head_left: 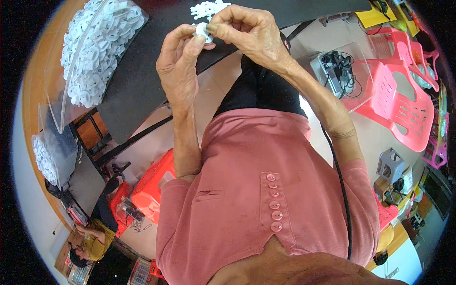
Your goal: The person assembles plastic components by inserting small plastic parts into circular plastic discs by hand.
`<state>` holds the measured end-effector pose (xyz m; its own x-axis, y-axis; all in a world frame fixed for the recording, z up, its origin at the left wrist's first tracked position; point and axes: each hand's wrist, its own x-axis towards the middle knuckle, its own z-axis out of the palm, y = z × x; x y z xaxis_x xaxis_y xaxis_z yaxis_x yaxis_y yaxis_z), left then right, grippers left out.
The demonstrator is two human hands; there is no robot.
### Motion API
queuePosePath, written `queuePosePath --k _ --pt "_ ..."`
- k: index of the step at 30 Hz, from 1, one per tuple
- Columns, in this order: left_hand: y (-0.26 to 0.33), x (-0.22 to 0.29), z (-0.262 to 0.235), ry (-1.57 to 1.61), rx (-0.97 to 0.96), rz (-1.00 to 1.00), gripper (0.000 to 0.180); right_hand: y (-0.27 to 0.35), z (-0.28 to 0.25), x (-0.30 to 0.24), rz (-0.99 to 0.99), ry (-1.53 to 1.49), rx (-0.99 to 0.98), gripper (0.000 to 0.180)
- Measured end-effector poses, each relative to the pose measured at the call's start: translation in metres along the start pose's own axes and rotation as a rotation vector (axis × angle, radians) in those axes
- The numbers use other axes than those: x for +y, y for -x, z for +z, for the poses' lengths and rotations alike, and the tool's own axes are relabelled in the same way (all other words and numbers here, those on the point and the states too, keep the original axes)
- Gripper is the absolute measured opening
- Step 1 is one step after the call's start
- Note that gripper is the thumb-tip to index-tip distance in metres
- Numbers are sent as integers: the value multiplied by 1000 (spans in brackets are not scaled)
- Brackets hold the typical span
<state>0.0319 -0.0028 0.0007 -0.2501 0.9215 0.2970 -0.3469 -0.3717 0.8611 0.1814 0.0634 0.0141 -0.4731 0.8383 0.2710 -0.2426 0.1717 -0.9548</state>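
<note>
Both hands are raised over the near edge of the black table (142, 71). A small rounded white plastic part (203, 31) is pinched between the thumb and fingers of my left hand (179, 66). From the other side, the thumb and forefinger of my right hand (254, 35) close at the part's right edge. Whether those fingertips grip a second small piece is hidden. Just beyond the hands lies a little pile of small white plastic pieces (209, 8) on the table.
A big heap of flat white plastic parts (97, 50) fills a clear bin at the left. Behind it sits another clear container (47, 159) of white pieces. Pink plastic chairs (396, 99) and a clear box with black cables (339, 71) are at the right. Another person (92, 242) is at lower left.
</note>
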Motion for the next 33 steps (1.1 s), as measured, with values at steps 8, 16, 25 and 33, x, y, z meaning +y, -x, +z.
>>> queuePosePath --k 8,16,25,33 --pt "0 -2 0 -85 10 2 26 3 3 10 -145 150 80 12" --pt "0 1 5 -170 26 -13 24 3 3 9 -197 177 64 11" --pt "-3 3 3 -46 32 -61 23 -1 -5 -8 -127 141 2 15" --pt "-2 2 3 -43 4 -48 23 3 0 -5 65 -21 11 14"
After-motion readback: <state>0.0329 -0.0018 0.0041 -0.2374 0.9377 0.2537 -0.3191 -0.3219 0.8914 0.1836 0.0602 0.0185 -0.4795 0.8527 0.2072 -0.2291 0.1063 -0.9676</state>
